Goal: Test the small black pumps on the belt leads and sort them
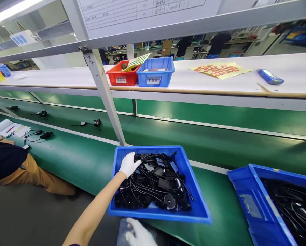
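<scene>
1. The left hand (129, 165) is inside the blue bin (155, 215), over the black cables (134, 186) – whether it pinches any, I cannot tell.
2. The right hand (140, 234) is below the bin's near rim, fingers loosely curled and apart, seemingly empty.
3. The cables cross and overlap – gentle handling, strand by strand, should limit snags.

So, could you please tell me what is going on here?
A white-gloved person has the left hand at the black cables in a blue bin at the edge of a green worktop. The right hand is below the bin's near edge; whether it holds anything is unclear. Another blue bin with black items is to the right.
</scene>
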`<act>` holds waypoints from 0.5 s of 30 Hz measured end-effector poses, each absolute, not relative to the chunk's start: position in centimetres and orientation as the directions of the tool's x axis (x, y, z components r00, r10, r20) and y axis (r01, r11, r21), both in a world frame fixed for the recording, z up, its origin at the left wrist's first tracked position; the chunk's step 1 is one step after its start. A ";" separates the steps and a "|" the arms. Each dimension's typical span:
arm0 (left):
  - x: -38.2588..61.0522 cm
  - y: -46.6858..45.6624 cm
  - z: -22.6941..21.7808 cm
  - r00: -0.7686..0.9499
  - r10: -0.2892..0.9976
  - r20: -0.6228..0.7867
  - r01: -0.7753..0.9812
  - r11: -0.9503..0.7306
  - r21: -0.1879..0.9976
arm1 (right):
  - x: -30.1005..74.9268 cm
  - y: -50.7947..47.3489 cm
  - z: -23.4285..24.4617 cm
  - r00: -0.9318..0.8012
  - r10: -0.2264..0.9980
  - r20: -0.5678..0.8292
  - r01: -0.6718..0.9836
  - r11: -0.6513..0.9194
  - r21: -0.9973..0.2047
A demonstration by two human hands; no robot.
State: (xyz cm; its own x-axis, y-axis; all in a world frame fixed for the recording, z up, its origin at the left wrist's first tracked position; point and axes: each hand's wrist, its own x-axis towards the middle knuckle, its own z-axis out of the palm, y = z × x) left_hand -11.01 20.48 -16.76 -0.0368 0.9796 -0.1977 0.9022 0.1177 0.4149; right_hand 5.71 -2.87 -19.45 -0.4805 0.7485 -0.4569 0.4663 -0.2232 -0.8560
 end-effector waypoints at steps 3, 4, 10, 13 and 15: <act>-11.5 20.1 -17.4 0.078 0.947 -0.312 0.949 0.025 0.314 | 8.0 1.9 -18.9 -0.350 0.843 -0.409 0.457 -0.227 -0.860; -11.2 20.6 -17.6 0.111 0.933 -0.342 0.959 -0.010 0.284 | 9.7 3.3 -18.7 -0.256 0.882 -0.397 0.465 -0.248 -0.850; -7.2 25.0 -17.8 0.223 0.856 -0.467 0.972 -0.160 0.170 | 18.5 6.9 -18.9 0.114 0.872 -0.476 0.323 -0.485 -0.812; -6.5 26.1 -16.7 0.249 0.815 -0.523 0.968 -0.191 0.163 | 17.2 6.9 -19.5 0.042 0.839 -0.543 0.140 -0.543 -0.828; -6.4 26.3 -15.5 0.277 0.793 -0.543 0.960 -0.210 0.183 | 14.7 7.1 -19.7 -0.035 0.827 -0.561 0.003 -0.561 -0.828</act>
